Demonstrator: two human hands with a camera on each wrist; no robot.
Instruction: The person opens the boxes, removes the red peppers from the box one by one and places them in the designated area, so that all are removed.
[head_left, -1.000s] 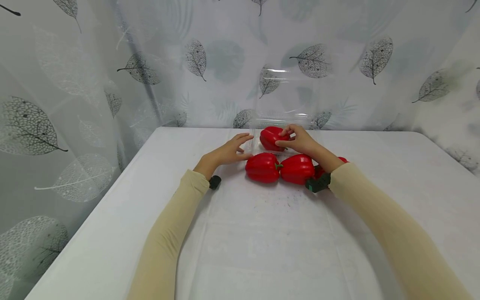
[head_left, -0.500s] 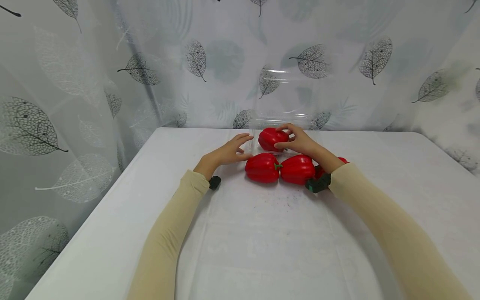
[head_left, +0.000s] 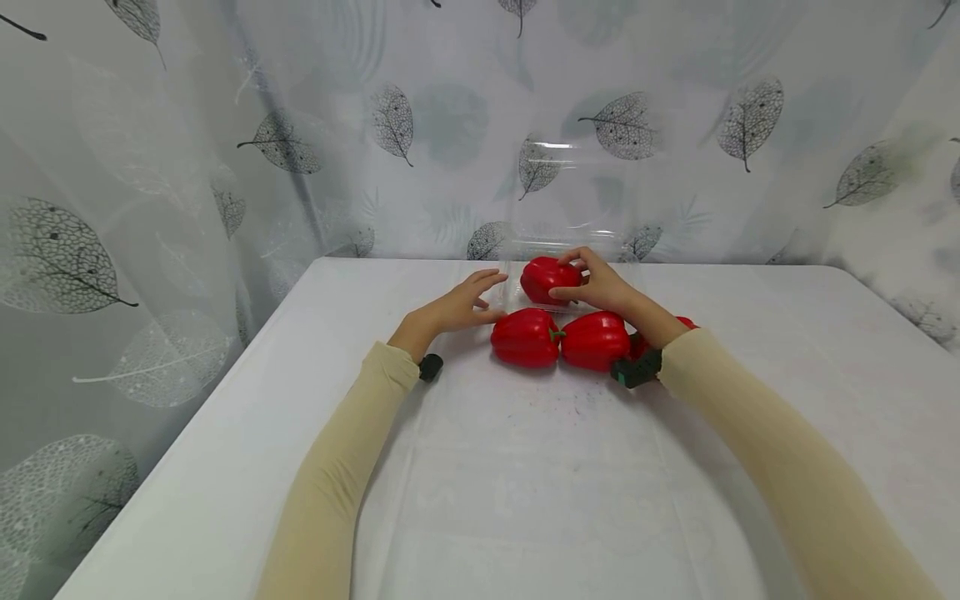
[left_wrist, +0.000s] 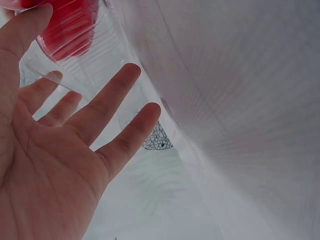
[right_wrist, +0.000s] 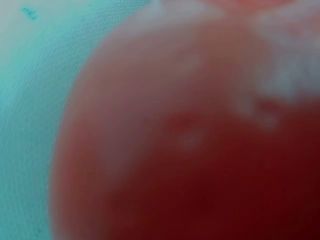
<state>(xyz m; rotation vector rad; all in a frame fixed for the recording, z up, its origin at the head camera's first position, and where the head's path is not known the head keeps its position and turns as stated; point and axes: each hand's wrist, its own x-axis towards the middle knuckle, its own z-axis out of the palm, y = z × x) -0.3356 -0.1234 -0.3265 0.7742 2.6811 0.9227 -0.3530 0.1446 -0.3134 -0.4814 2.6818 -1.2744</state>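
A red bell pepper [head_left: 546, 279] lies in a clear plastic box [head_left: 510, 293] near the table's far edge. My right hand [head_left: 606, 285] grips this pepper from its right side, thumb in front and fingers over the top. Beside the box's left wall is my left hand [head_left: 456, 305], fingers spread and relaxed, holding nothing. In the left wrist view, the fingers of that hand [left_wrist: 65, 145] overlap the clear box, with red showing through it. A blurred red surface [right_wrist: 200, 165] fills most of the right wrist view.
Two red bell peppers, one left [head_left: 525, 338] and one right [head_left: 596, 342], lie in front of the box. Another red pepper [head_left: 686, 322] is mostly hidden behind the right wrist. The box's clear lid [head_left: 576, 192] stands raised against the leaf-patterned curtain [head_left: 442, 125].
The gripped pepper shifts slightly left, then slightly back right, inside the box with my right hand on it. My left hand stays in place.
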